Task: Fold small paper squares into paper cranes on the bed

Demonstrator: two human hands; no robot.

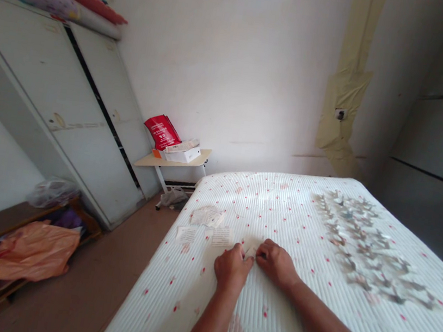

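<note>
Two hands are close together, low over one bed (150, 321). One small bit of paper (250, 251) is between the left hand (233, 266) and the right hand (277, 263) — each grip looks narrow, with the fingers pinching it, maybe so it won't slip from either side. At least three loose papers (222, 236) with print on them lie flat on the bed near the left hand, likely to be easy to reach. Many little pale shapes (379, 241) sit in rows off to the right — perhaps so nobody bumps them. They are too blurry to count.
</note>
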